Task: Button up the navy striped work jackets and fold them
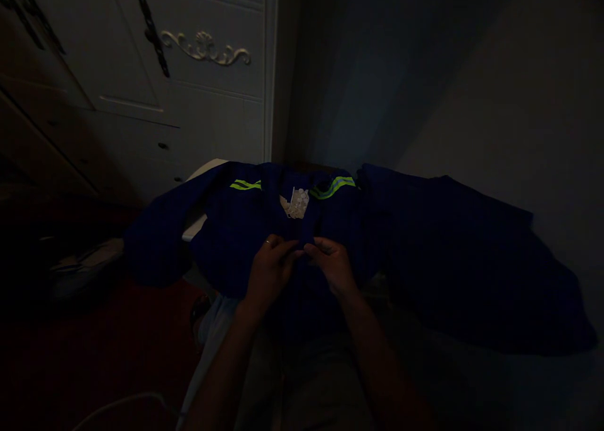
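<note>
A dark blue jacket with yellow-green stripes at the shoulders lies spread over a small light-coloured table, its front hanging toward my lap. My left hand, with a ring on one finger, pinches the front of the jacket just below the collar. Close beside it, my right hand pinches the same front edge from the other side. The fingertips of both hands nearly meet. It is too dark to tell whether a button or other fastener is between them. Through the collar opening a patterned whitish patch shows.
A white cabinet with dark handles and a carved ornament stands behind on the left. More dark blue cloth is draped on the right. A pale cable lies on the reddish floor at lower left.
</note>
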A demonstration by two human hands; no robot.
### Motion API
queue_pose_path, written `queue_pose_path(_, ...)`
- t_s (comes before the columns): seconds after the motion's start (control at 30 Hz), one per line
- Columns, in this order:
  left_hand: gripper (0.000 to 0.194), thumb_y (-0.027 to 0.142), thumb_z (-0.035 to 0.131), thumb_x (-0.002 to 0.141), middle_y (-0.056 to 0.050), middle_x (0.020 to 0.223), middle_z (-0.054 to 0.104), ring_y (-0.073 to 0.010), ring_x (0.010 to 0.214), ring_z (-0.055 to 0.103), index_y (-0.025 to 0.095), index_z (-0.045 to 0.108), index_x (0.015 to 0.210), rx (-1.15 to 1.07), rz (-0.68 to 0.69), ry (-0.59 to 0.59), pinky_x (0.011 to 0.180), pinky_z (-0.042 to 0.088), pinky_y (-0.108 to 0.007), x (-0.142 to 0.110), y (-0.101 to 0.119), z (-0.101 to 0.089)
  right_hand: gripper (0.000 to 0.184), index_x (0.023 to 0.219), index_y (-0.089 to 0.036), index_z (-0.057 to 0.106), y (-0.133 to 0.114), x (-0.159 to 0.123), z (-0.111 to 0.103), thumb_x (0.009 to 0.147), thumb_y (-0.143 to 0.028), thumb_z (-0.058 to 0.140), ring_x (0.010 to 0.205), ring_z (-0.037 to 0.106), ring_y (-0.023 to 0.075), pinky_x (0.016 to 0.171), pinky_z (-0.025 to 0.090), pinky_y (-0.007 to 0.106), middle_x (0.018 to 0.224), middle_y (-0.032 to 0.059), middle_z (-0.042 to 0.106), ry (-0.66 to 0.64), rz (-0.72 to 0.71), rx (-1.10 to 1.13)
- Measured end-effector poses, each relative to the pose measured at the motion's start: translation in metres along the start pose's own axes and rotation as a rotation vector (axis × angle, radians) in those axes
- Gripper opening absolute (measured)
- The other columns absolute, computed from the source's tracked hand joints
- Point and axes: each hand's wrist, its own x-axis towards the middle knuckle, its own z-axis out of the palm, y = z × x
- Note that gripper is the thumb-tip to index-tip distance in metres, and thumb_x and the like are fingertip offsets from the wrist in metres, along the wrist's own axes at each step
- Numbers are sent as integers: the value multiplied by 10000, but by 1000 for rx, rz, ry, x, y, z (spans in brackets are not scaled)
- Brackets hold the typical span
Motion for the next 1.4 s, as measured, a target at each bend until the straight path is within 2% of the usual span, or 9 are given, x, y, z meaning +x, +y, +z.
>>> queue_pose_path(0.1,188,301,619,880,-97,994,580,-130,742,576,154,725,932,153,116,75,623,480,-251,5,-4,-4,403,857,-144,743,-3,0,-2,671,-501,761,696,616,107,637,504,209,807,25,689,5,-34,-60)
queue_pose_path(0.2,174,286,614,882,-133,1152,608,-116,704,601,153,724,894,202,202,65,620,504,-259,9,-4,-11,393,842,-134,745,-9,1,-5,659,-481,776,697,616,113,655,509,221,799,28,690,47,-63,-94)
queue_pose_path(0.33,143,220,617,879,-74,939,721,-151,816,684,150,705,968,86,203,55,739,541,-248,11,-4,-21,407,858,-126,749,-20,0,-7,622,-455,797,644,607,114,608,502,224,787,41,698,168,-81,-104)
queue_pose_path(0.43,143,230,640,866,-50,864,738,-142,745,689,153,710,963,58,152,54,692,536,-233,13,-3,-26,425,923,-134,753,-25,-2,-7,637,-449,781,649,619,129,601,505,238,817,51,706,236,-117,-168)
queue_pose_path(0.7,221,238,539,932,-71,872,692,-137,730,656,161,705,1057,161,168,-139,655,505,-239,25,5,-23,305,1021,-193,744,-28,-10,0,800,-383,656,930,663,168,859,530,292,1016,45,703,99,-346,-372)
queue_pose_path(0.83,227,269,509,948,-64,840,673,-150,739,645,181,704,1023,278,172,-212,651,484,-256,26,12,-25,321,1007,-193,750,-30,-9,4,751,-382,711,947,672,183,868,544,308,1049,46,706,153,-314,-315)
queue_pose_path(1.0,253,294,470,962,-59,801,646,-168,716,620,175,691,928,373,134,-267,627,449,-280,26,18,-24,422,1047,-158,735,-29,-9,9,700,-397,751,816,687,168,719,571,272,1001,70,716,234,-232,-184)
queue_pose_path(1.27,193,135,418,940,-64,830,617,-168,748,596,156,607,903,279,64,-282,677,446,-279,22,15,-18,539,1167,-176,687,-23,-9,10,670,-358,785,990,683,207,882,570,326,1095,88,692,159,-229,-204)
queue_pose_path(1.4,198,199,424,950,-49,763,585,-165,679,557,176,547,796,276,42,-210,637,416,-286,23,15,-15,497,1183,-186,680,-22,-9,10,725,-363,751,1032,673,210,929,556,342,1114,84,686,168,-270,-262)
